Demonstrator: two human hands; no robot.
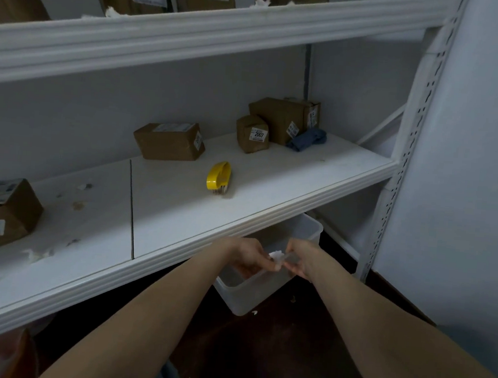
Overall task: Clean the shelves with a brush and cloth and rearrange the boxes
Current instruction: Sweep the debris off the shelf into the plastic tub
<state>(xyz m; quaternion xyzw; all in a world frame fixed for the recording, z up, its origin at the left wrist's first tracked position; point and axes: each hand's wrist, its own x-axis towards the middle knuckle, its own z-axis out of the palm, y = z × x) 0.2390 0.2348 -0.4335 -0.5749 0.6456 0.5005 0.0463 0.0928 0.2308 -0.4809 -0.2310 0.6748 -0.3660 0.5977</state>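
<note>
Below the front edge of the white middle shelf [273,172], my left hand [247,255] and my right hand [300,260] meet over a clear plastic bin [248,299]. Between their fingertips they pinch a small white scrap [277,254]. A yellow brush [218,176] lies on the shelf, bristles down. A blue cloth [306,139] is bunched at the back right. Brown boxes stand on the shelf: one at mid-back [169,140], one labelled 2007 [252,133], a bigger one [280,119] behind it, and one labelled 3005 [4,214] at far left.
White fluff and stains [38,254] dot the left part of the shelf. The upper shelf [194,32] carries more brown boxes and fluff. A perforated white upright [405,159] and a wall close off the right. The floor below is dark.
</note>
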